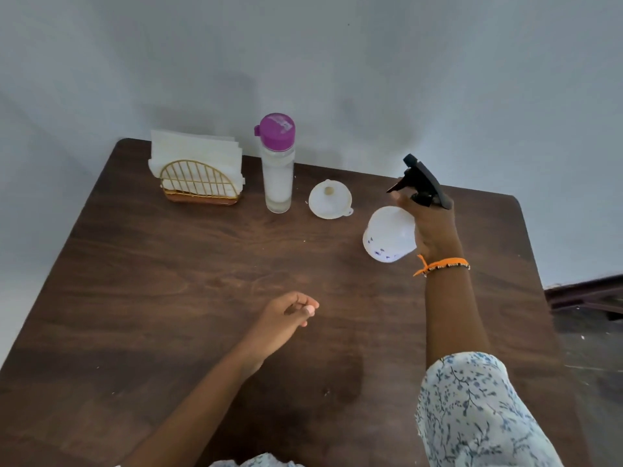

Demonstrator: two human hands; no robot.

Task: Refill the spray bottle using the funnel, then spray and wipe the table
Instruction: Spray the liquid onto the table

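Note:
My right hand (435, 227) grips the neck of the white spray bottle (389, 235) with its black trigger head (421, 182), held tilted above the dark wooden table (168, 298) at the right. A white funnel (329, 199) lies mouth-down on the table just left of it. A clear water bottle (278, 170) with a purple cap stands upright near the back edge. My left hand (290, 315) hovers over the middle of the table, fingers loosely curled, holding nothing.
A gold wire holder (199, 183) with white napkins (195, 153) stands at the back left by the grey wall. The table's right edge drops off to a dark floor and dark furniture (586, 294).

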